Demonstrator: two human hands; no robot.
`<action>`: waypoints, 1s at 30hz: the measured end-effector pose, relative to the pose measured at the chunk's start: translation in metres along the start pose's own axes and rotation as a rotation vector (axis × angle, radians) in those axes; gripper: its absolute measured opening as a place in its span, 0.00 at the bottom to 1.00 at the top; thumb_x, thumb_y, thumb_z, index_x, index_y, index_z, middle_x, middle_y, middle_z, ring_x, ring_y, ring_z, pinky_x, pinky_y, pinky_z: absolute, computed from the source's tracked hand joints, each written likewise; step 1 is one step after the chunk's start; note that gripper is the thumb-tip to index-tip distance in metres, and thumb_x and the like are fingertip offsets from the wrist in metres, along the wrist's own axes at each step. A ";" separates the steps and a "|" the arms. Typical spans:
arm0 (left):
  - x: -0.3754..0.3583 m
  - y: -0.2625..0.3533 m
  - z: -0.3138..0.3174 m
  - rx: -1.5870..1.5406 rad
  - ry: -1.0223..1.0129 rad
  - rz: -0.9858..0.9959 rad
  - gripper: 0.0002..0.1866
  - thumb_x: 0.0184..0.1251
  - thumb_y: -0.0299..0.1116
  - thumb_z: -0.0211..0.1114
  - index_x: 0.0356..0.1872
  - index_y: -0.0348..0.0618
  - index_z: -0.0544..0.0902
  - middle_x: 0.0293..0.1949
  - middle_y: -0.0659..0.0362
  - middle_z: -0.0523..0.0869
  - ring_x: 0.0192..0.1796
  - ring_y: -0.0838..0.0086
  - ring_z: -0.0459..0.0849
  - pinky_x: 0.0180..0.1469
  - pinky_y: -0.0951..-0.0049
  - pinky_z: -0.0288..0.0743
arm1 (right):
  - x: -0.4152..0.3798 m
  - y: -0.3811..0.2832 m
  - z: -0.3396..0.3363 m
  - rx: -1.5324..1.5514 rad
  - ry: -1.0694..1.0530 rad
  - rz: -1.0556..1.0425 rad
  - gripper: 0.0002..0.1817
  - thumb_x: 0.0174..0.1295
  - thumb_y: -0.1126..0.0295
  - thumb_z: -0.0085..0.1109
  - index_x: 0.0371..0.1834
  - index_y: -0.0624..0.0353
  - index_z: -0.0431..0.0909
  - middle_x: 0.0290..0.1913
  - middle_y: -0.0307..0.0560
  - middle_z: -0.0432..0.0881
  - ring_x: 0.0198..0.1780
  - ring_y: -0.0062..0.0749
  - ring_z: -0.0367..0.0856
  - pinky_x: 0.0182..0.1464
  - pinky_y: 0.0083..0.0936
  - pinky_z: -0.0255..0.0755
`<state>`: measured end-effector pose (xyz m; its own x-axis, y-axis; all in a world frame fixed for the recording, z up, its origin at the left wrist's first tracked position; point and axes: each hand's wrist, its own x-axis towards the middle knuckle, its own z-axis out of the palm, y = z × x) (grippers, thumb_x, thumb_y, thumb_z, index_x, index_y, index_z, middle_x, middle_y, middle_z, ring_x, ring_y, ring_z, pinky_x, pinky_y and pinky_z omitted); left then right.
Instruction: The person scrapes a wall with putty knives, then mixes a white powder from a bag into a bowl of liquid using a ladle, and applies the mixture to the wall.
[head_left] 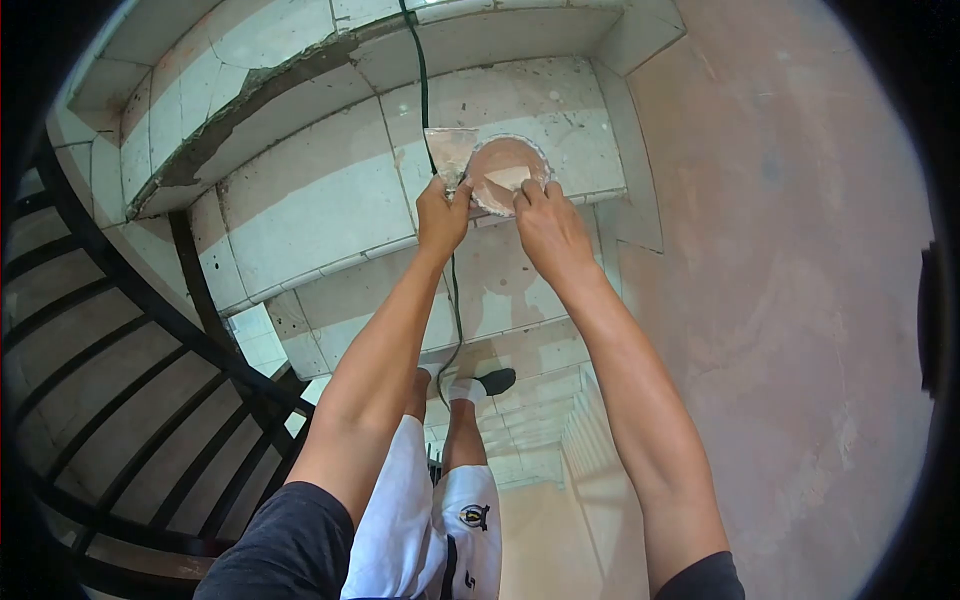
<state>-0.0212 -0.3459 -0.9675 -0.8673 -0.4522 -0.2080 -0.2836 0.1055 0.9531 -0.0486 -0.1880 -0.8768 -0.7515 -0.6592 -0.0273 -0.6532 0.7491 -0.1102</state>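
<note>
Upper centre of frame: left hand (441, 212) clamped a plaster trowel (449, 152); right hand (545, 225) gripped a round plaster-laden pan (508, 172), the two held together, keeping mix within the blade's reach above the stair tread (320, 200).

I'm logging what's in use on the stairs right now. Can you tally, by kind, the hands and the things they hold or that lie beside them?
Hands: 2, left hand and right hand
Flat scraper blade: 1, in the left hand
Round dish of pinkish paste: 1, at the right hand's fingers
Dark cable down the steps: 1
Total: 5
</note>
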 end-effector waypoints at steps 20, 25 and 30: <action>-0.009 0.003 -0.004 0.043 -0.165 0.237 0.11 0.67 0.32 0.65 0.36 0.31 0.80 0.24 0.50 0.85 0.25 0.69 0.85 0.29 0.70 0.75 | -0.045 -0.002 0.026 0.288 0.029 0.073 0.14 0.57 0.81 0.52 0.47 0.69 0.80 0.49 0.54 0.79 0.51 0.49 0.77 0.53 0.38 0.75; -0.006 -0.005 -0.007 -0.070 -0.221 0.135 0.13 0.70 0.35 0.64 0.40 0.32 0.81 0.30 0.57 0.87 0.32 0.79 0.85 0.33 0.76 0.77 | -0.053 0.019 0.024 0.602 0.180 0.198 0.18 0.56 0.82 0.53 0.52 0.68 0.78 0.55 0.59 0.78 0.56 0.57 0.75 0.58 0.41 0.72; -0.010 -0.006 -0.007 0.018 -0.276 0.111 0.13 0.71 0.35 0.64 0.43 0.33 0.81 0.31 0.58 0.87 0.33 0.79 0.84 0.35 0.77 0.77 | -0.047 0.004 0.041 0.467 0.283 0.233 0.19 0.56 0.83 0.53 0.53 0.69 0.77 0.55 0.61 0.77 0.54 0.56 0.76 0.58 0.41 0.71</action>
<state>-0.0077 -0.3486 -0.9698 -0.9713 -0.1794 -0.1564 -0.1853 0.1576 0.9700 -0.0119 -0.1571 -0.9164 -0.9077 -0.3895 0.1561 -0.4061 0.7218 -0.5604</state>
